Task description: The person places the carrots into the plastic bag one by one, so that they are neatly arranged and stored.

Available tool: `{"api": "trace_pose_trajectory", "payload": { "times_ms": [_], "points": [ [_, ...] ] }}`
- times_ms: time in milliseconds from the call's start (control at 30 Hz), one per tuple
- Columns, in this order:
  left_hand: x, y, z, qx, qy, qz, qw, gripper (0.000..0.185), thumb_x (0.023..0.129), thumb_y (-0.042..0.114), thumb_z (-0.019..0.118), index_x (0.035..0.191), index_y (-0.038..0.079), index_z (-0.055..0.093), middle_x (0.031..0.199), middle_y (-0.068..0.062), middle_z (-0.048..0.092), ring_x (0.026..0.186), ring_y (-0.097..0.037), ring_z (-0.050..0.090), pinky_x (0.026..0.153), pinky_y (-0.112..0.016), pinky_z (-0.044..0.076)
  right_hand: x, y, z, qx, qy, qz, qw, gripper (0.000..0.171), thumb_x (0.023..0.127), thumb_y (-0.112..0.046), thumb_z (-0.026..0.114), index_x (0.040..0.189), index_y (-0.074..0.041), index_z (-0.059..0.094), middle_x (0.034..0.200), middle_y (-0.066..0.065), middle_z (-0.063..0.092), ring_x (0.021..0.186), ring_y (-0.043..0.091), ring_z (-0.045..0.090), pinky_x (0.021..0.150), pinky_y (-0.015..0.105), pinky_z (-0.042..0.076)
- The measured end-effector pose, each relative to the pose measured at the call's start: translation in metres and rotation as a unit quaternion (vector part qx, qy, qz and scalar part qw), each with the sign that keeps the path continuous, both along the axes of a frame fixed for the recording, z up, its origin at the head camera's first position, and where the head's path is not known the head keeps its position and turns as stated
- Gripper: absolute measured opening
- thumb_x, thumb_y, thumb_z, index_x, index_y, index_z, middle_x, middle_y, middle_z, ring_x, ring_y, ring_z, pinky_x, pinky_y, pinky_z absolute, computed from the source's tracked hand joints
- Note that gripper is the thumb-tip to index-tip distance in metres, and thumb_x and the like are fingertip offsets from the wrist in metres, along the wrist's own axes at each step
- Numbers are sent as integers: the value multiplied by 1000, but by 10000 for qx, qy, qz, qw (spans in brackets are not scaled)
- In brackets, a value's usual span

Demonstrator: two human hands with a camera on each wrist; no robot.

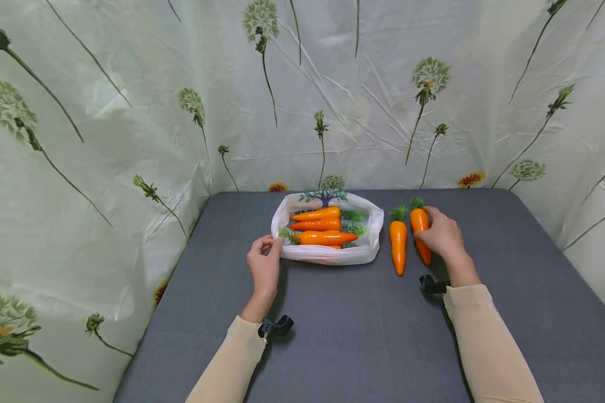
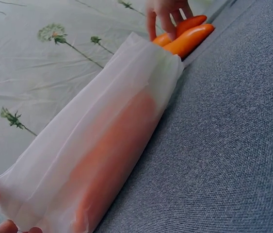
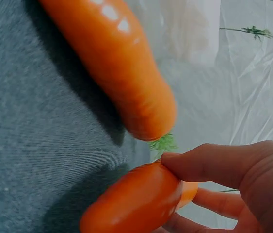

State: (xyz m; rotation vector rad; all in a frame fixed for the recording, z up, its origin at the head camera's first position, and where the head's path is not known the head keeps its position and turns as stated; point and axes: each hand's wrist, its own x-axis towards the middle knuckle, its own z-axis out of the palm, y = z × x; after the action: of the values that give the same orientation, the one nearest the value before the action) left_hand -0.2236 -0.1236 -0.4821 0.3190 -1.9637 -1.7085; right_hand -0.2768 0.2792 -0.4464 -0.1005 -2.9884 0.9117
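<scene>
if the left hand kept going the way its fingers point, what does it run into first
The left hand points away from the person at the white plastic bag, whose near corner it already pinches. Pushing on, it would likely meet the carrots in the bag next, though depth is unclear.

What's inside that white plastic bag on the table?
The bag holds toy carrots lying sideways: three show clearly, with the edge of a fourth peeking from under the front one. Whether more lie beneath them is hidden. The left hand pinches the bag's rim.

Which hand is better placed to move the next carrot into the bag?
Right: the right hand already grips a carrot beside the bag, while the left hand pinches the bag's edge.
</scene>
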Motion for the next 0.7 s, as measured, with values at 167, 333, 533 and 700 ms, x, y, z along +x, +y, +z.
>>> {"api": "trace_pose_trajectory", "payload": {
  "times_ms": [167, 333, 533, 700],
  "points": [
    [1, 1, 2, 7, -32, -40, 10000, 18, 92, 21, 74, 86, 6, 66, 113, -7, 66, 107, -25, 58, 89, -42, 47, 1, -3, 6, -74, 246, -19, 9997, 75, 91, -20, 71, 154, -4, 33, 131, 32, 53, 102, 47, 56, 81, 60, 47],
    [1, -2, 3, -2, -2, 10, 10000, 18, 91, 20, 74, 86, 5, 65, 112, -8, 67, 107, -27, 59, 91, -44, 45, 2, -11, 16, -206, 388, 8, 9990, 75, 91, -19, 71, 155, -7, 33, 125, 30, 57, 100, 44, 59, 77, 56, 49],
    [1, -4, 1, -37, -37, -89, 9999, 18, 93, 21, 73, 85, 7, 65, 112, -7, 66, 108, -26, 58, 90, -43, 47, 8, -21, 23, -270, 334, 91, 9990, 75, 91, -21, 70, 155, -8, 33, 126, 30, 57, 101, 45, 58, 78, 55, 48],
    [0, -3, 1, -9, -12, -94, 10000, 16, 93, 19, 73, 84, 8, 65, 110, -6, 67, 107, -25, 58, 87, -42, 48, 8, -32, 32, -283, 377, 277, 9985, 76, 91, -23, 70, 156, -11, 33, 124, 28, 58, 97, 43, 59, 72, 51, 49]
  ]
}}
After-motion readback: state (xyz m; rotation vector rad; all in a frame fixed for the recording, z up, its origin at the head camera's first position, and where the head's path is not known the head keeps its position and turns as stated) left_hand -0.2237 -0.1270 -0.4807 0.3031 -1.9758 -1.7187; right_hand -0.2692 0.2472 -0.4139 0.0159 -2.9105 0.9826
